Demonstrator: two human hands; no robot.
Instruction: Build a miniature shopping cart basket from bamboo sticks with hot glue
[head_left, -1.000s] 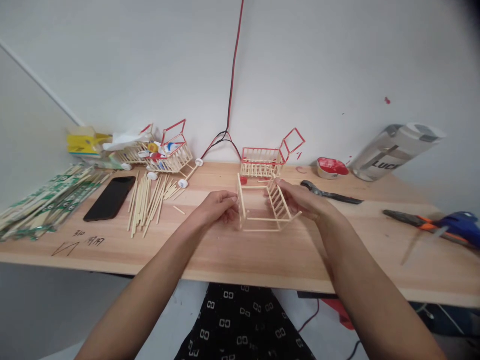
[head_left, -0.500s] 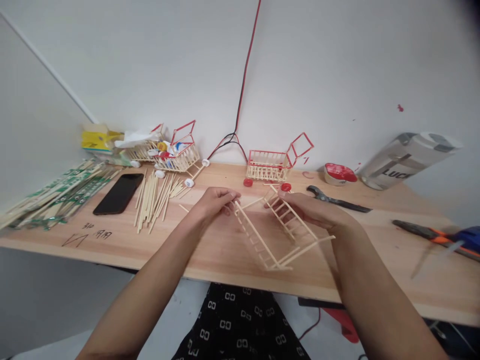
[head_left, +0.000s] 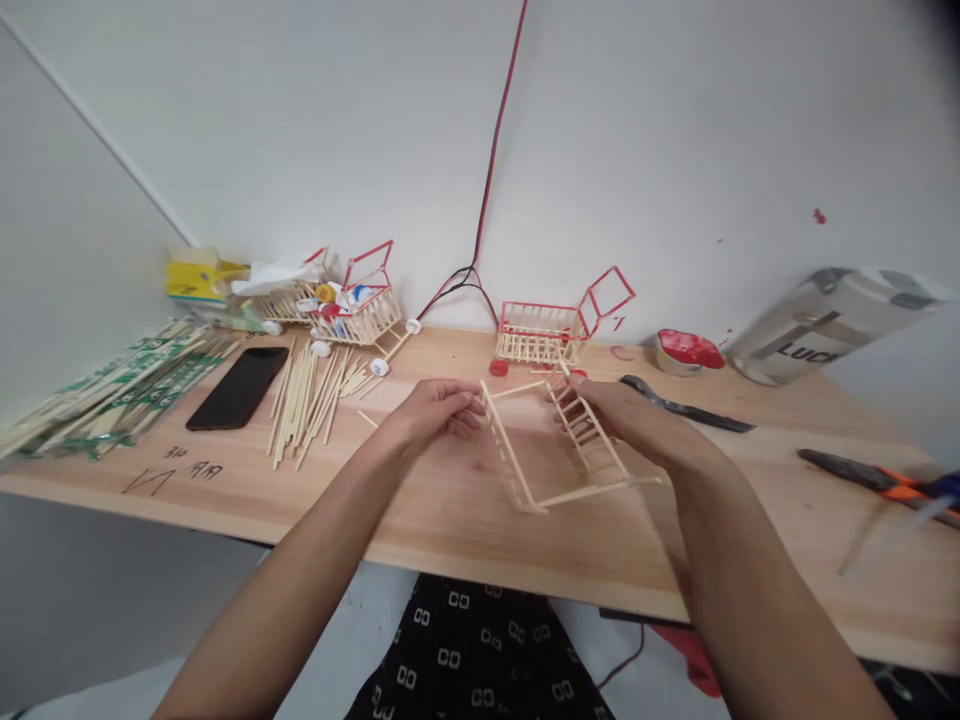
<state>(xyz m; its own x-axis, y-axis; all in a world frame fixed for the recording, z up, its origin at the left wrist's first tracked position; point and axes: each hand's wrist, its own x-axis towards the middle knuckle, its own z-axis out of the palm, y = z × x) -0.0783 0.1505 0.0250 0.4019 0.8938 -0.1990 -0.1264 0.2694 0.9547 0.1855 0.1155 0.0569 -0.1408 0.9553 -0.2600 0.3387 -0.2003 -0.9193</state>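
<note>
Straw-pale sticks, bright red trim, black cloth with white motifs.
The near stick frame (head_left: 511,448) is plain pale straw against the tan, streaky-grained tabletop (head_left: 465,540); the far cart (head_left: 540,346) behind it wears a red upper rim and a red handle. Far left, a yellow box (head_left: 196,280); left, green-and-white stick wrappers (head_left: 112,400) beside a black phone (head_left: 238,388). Far right, a tub (head_left: 690,350) shows glossy red inside; right, the pliers (head_left: 892,485) are dark and orange. The wall (head_left: 637,120) is pale grey, and the near cloth (head_left: 480,650) repeats paired white squares on black.

Right grip (head_left: 611,410) partly out of sight behind stick frame (head_left: 510,447)
</note>
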